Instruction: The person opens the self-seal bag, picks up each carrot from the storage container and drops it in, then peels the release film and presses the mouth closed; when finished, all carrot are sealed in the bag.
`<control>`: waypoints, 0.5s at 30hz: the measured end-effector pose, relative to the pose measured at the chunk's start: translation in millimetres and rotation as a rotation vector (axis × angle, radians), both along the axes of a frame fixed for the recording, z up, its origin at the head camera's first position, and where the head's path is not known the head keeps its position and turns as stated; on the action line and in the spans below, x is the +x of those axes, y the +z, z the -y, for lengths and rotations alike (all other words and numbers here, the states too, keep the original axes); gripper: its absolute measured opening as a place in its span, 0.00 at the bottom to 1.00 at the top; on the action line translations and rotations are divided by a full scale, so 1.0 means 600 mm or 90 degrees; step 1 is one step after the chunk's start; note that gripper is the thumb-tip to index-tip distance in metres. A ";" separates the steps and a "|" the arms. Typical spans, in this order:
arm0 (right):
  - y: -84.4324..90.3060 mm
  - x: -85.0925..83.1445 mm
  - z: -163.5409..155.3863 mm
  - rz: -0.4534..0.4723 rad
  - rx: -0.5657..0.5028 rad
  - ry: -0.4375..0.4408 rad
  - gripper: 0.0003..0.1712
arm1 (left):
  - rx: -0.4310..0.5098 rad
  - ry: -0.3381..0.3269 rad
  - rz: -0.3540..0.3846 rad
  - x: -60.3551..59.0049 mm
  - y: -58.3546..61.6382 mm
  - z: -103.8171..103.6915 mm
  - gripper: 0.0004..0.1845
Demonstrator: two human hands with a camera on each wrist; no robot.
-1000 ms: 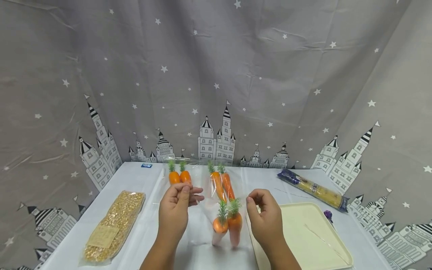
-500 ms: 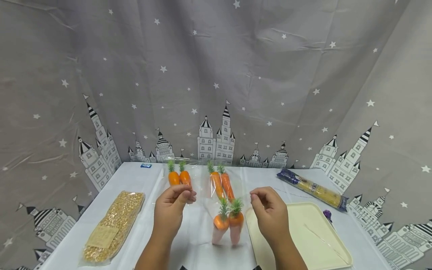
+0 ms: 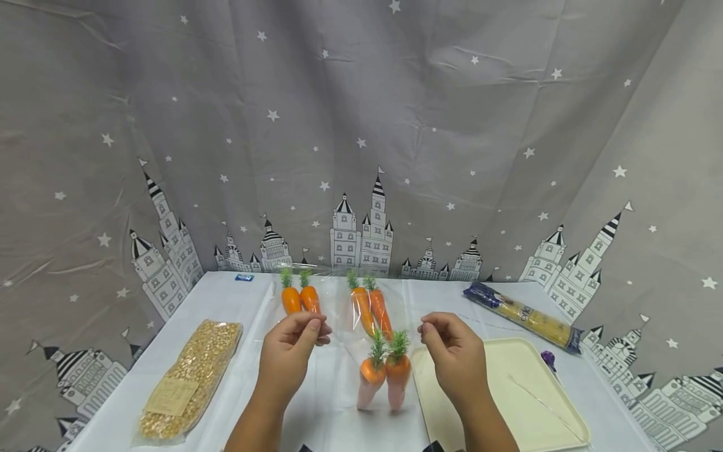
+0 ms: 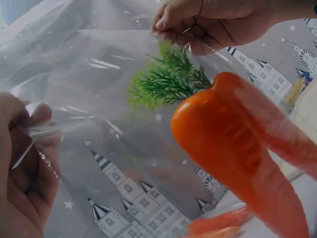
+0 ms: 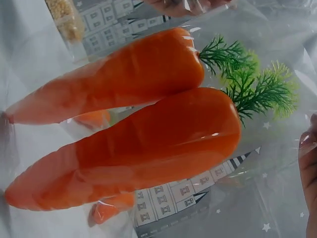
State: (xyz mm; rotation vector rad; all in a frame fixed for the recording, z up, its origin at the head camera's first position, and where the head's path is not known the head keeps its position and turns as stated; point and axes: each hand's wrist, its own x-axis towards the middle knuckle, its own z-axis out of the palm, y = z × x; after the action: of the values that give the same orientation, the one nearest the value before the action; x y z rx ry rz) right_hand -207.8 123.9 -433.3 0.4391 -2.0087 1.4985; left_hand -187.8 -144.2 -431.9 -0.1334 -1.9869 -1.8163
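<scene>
Between my hands hangs a clear plastic bag [image 4: 109, 74] with two orange carrots, a left one [image 3: 371, 376] and a right one [image 3: 398, 375]. Their green tops point up. My left hand [image 3: 289, 355] pinches the bag's upper edge at one side. Opposite it, my right hand [image 3: 456, 355] pinches the other side, so the film is stretched between them. In the right wrist view both carrots [image 5: 163, 144] lie side by side inside the film. Behind the hands, two more clear bags rest on the table, one with a carrot pair [image 3: 369, 307], the other with a second pair [image 3: 299, 298], partly hidden.
A bag of corn kernels [image 3: 194, 370] lies at the left. To the right are a cream tray [image 3: 508, 389], a pack of pasta [image 3: 525, 317] and a small purple-topped item [image 3: 549, 360]. A small blue packet [image 3: 245, 277] sits at the back edge.
Both hands have moved slightly apart, with the bag between them. The held carrots have swung slightly to the right. The other things lie where they were.
</scene>
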 end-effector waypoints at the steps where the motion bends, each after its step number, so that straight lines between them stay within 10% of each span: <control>1: 0.000 0.000 -0.001 0.002 -0.003 -0.002 0.10 | 0.002 0.003 -0.002 0.000 0.000 -0.001 0.06; 15: 0.000 0.000 -0.016 0.043 -0.061 0.007 0.10 | 0.001 0.019 0.012 0.004 0.001 -0.006 0.08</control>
State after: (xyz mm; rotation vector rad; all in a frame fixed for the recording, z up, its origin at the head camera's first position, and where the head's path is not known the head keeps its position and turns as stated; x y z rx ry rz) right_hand -207.8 133.6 -433.0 0.3661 -1.9780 1.6289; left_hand -185.6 -140.8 -431.3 -0.0861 -1.9891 -1.8070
